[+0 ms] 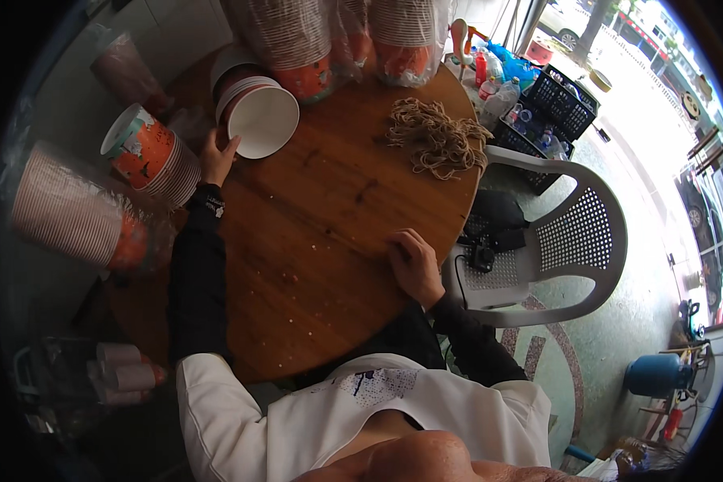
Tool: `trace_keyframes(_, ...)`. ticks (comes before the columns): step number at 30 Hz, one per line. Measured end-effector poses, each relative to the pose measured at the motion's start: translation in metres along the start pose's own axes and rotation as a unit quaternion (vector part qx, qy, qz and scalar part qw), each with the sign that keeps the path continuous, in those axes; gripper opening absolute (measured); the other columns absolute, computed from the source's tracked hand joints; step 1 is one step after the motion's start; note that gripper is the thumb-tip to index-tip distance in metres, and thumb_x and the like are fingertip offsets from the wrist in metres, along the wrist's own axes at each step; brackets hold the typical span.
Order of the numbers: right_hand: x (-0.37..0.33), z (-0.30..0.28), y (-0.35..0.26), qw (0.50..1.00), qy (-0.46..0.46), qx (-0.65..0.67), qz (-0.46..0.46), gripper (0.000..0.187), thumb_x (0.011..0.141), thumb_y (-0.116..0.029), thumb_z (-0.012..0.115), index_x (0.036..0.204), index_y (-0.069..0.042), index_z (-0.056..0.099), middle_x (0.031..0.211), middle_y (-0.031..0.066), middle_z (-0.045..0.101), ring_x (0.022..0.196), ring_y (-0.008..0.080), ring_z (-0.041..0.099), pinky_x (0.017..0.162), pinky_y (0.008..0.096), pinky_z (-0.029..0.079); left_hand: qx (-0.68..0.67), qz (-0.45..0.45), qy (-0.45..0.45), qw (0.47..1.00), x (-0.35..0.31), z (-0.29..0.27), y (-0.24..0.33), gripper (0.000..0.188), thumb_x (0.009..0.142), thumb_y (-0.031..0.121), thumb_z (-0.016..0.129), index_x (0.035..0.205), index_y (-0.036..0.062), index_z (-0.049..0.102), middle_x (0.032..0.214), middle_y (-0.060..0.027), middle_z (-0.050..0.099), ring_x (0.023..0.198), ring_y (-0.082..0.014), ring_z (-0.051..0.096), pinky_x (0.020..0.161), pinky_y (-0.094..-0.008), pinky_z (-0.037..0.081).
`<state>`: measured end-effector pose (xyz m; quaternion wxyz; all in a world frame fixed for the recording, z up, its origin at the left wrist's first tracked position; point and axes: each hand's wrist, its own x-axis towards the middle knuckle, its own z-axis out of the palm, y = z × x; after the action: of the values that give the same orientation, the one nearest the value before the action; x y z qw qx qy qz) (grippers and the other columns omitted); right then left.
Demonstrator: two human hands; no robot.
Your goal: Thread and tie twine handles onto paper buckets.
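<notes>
At the far left of the table, my left hand (217,159) has its thumb at the near-left rim of a white-lined paper bucket (263,124) and its fingers along the outside. This bucket is the front one of a nested stack lying tilted, its mouth toward me. Just left of that hand leans another stack of orange-printed paper buckets (154,157). My right hand (416,267) rests on the round wooden table (297,241) near its right edge, fingers curled in and nothing visible in them. Beyond it lies a tangled heap of tan string (434,136).
Plastic-wrapped bucket stacks (293,44) line the table's far edge; another wrapped stack (72,205) lies at left. A grey plastic chair (574,233) holding a black camera (482,257) stands at right. Black crates (558,108) with bottles are behind it. Small crumbs dot the tabletop.
</notes>
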<state>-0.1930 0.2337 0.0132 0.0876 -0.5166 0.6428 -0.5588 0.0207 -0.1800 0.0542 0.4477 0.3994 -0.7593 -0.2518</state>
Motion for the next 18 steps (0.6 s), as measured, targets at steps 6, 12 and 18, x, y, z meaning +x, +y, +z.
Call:
trace_keyframes(6,0.0,-0.001,0.005,1.0,-0.011,-0.01,0.01,0.009,0.087,-0.002,0.062,0.096,-0.001,0.064,0.093,0.0131,0.065,0.087,0.0302,0.066,0.073,0.0326,0.052,-0.066,-0.087,-0.062,0.992,0.003,0.01,-0.009,0.044,0.089,0.034,0.069,0.112,-0.002,0.06,0.098,-0.0091,0.068,0.082,-0.0166,0.067,0.064,-0.0308,0.054)
trace_keyframes(12,0.001,0.001,0.005,1.0,-0.016,0.007,0.012,0.009,0.086,-0.001,0.061,0.095,-0.001,0.064,0.094,0.0134,0.064,0.087,0.0314,0.066,0.073,0.0333,0.052,-0.054,-0.096,-0.094,0.989,0.001,0.014,-0.046,0.045,0.093,0.037,0.064,0.124,0.0051,0.057,0.112,-0.0021,0.064,0.107,-0.0145,0.06,0.092,-0.0319,0.046)
trace_keyframes(18,0.002,-0.007,0.0,0.995,-0.056,0.08,0.011,0.012,0.085,0.002,0.061,0.097,0.0,0.063,0.096,0.015,0.063,0.088,0.0317,0.065,0.074,0.0334,0.052,-0.173,-0.23,0.085,0.954,-0.004,0.026,-0.029,0.057,0.095,0.047,0.053,0.139,0.0116,0.048,0.133,-0.0074,0.052,0.121,-0.0213,0.049,0.1,-0.0381,0.04)
